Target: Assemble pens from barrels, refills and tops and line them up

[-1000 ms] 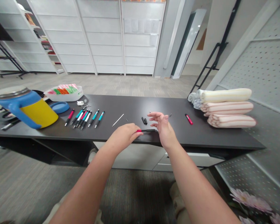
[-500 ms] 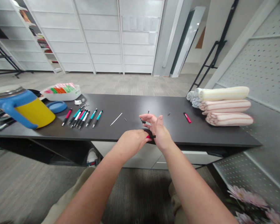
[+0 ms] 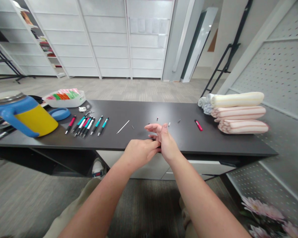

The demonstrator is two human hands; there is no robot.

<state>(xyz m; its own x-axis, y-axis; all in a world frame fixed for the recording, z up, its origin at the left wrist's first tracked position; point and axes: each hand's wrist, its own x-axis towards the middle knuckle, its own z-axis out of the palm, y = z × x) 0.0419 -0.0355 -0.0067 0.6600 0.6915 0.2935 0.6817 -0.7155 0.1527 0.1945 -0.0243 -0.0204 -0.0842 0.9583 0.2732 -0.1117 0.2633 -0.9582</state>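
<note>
My left hand (image 3: 142, 150) is closed at the front edge of the dark desk (image 3: 149, 110), its fingertips pinched against my right palm. A small dark and reddish pen part barely shows between them; most of it is hidden. My right hand (image 3: 166, 140) is held open beside it, thumb up and fingers apart. Just beyond the hands lie small metal pieces (image 3: 157, 119) and a white-tipped piece (image 3: 169, 124). To their left are a thin white pen refill (image 3: 123, 127) and a tiny spring (image 3: 132, 127). A short red pen barrel (image 3: 198, 125) lies to the right.
Several pens (image 3: 85, 126) lie in a group on the left, near a blue and yellow mug (image 3: 37, 117), a blue lid (image 3: 61, 114) and a white basket (image 3: 72, 102) of colourful packets. Rolled towels (image 3: 240, 114) are stacked at right. Pink flowers (image 3: 260, 210) stand low at right.
Both hands have shifted slightly left and turned. The pink and black piece between them is now mostly covered, and the white-tipped piece behind my right hand has come into view.
</note>
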